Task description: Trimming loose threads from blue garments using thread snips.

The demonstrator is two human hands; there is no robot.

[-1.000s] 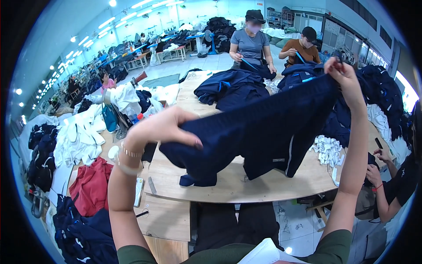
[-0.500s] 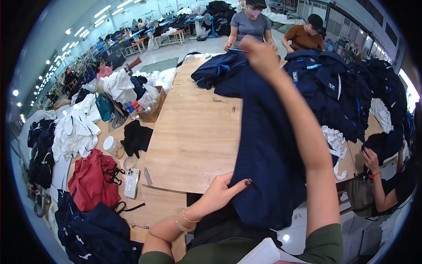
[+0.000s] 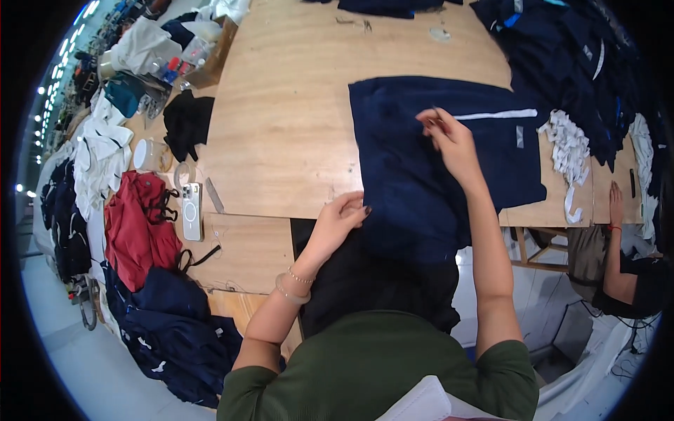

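Observation:
A navy garment [image 3: 407,168] lies spread on the table in front of me, its near part hanging over the table edge toward my lap. A narrow white strip [image 3: 495,114] and a small pale tag [image 3: 519,137] show on its right half. Beside the garment's left edge is my left hand [image 3: 338,221], fingers half bent, the thumb apart from them and its tip at the cloth. My right hand [image 3: 453,149] hovers over the middle of the garment, left of the white strip's end, with fingers loosely curled and apart; I see nothing in it.
Navy garments [image 3: 562,63] are heaped at the far right, near crumpled white cloth strips [image 3: 567,158]. To the left are a phone [image 3: 192,210], a red bag [image 3: 144,224], a black cloth [image 3: 188,125] and a cardboard box [image 3: 216,59]. Another person's hand [image 3: 616,203] rests at the right.
The garment, held up by my right hand before, now lies flat on the table. My right hand has come down off it, and my left has loosened. The view has tilted down.

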